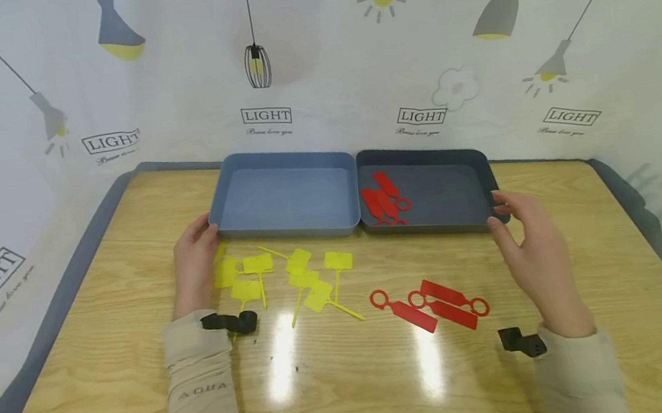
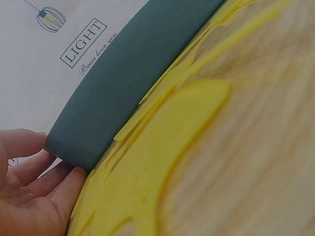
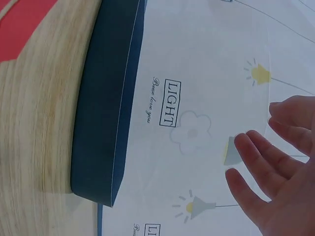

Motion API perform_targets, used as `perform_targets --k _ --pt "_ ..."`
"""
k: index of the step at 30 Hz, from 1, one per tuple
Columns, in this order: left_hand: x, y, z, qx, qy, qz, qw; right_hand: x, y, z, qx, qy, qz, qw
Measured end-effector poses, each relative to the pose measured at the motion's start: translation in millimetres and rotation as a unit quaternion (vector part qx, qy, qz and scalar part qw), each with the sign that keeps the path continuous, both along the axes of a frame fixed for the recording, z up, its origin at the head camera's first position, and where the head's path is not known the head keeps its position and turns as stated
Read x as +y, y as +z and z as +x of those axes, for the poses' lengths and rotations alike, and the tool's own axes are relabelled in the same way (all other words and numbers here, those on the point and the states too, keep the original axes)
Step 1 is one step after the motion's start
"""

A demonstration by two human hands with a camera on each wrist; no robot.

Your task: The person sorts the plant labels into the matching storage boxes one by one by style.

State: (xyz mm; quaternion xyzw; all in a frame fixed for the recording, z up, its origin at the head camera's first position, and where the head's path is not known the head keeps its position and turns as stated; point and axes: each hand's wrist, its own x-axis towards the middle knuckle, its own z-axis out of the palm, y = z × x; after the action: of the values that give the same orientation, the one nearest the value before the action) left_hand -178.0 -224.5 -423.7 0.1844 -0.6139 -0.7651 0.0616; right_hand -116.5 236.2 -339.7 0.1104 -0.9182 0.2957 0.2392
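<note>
My left hand [image 1: 194, 264] touches the near left corner of the blue tray [image 1: 294, 232]; in the left wrist view its fingertips [image 2: 29, 141] meet the tray's corner. Several yellow tags with thin stems [image 1: 245, 289] lie just right of that hand, in front of the tray. My right hand [image 1: 536, 255] is beside the near right corner of the dark tray [image 1: 450, 184]. The right wrist view shows its fingers [image 3: 266, 162] spread, apart from the tray and holding nothing. Red tags with ring ends [image 1: 386, 184] lie at the left inside the dark tray.
Three more red ring tags [image 1: 415, 317] lie on the wooden table [image 1: 362, 391] in front of the dark tray. Both trays stand side by side, touching, near the back edge. A white curtain printed with lamps [image 1: 320, 46] hangs behind and around the sides.
</note>
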Motion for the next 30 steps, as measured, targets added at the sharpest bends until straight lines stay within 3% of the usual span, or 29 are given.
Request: perform_targets --k 7,17,26,30 --pt "2 7.1 7.9 0.001 -0.004 0.004 1.0 11 -0.5 -0.2 -0.028 -0.009 0.011 1.0" --pt "0 9.2 9.8 -0.001 0.0 0.012 0.9999 13 -10.0 -9.5 -0.118 0.015 0.037 0.992" --pt "-1 -0.7 1.5 0.005 -0.005 -0.001 1.0 17 -24.5 -12.2 -0.222 0.04 0.076 0.971" --pt "0 1.7 1.3 0.005 -0.005 -0.002 1.0 17 -26.9 -14.1 -0.304 0.059 0.086 0.947"
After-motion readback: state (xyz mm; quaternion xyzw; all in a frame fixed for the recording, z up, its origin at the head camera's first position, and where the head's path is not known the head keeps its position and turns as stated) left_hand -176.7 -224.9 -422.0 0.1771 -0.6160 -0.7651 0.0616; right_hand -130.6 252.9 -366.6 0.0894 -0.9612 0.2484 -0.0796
